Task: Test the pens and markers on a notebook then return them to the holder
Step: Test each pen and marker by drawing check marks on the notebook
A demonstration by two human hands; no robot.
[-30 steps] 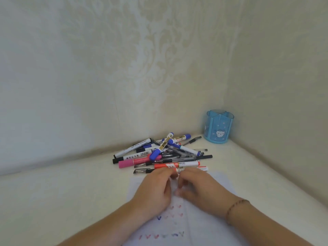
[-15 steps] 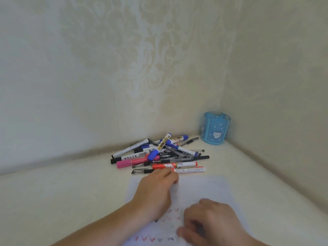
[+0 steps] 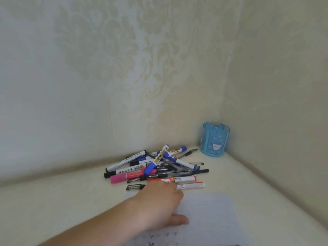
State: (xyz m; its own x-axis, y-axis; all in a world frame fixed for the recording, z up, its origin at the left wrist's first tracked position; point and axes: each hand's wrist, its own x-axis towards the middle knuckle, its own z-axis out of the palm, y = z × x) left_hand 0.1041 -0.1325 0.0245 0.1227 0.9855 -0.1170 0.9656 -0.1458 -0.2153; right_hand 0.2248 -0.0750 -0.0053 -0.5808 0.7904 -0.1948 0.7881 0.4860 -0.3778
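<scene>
A pile of pens and markers [image 3: 156, 167] lies on the cream surface near the wall. The blue pen holder [image 3: 215, 139] stands empty in the corner, to the right of the pile. The white notebook page [image 3: 209, 213] lies in front of the pile, with small coloured marks near its lower edge. My left hand [image 3: 159, 206] rests on the page's top left part, thumb stretched out on the paper. Its fingertips reach the nearest pen [image 3: 191, 185], a white one with a black cap, and cover its middle. My right hand is out of the frame.
Patterned walls meet in a corner just behind the holder. A red marker [image 3: 182, 179] and a pink marker [image 3: 120, 178] lie at the front of the pile, close to my fingers. Bare cream surface stretches left of the page.
My right hand has drawn back from beside the left one and left the frame at the bottom. My left hand has stayed at the nearest pen.
</scene>
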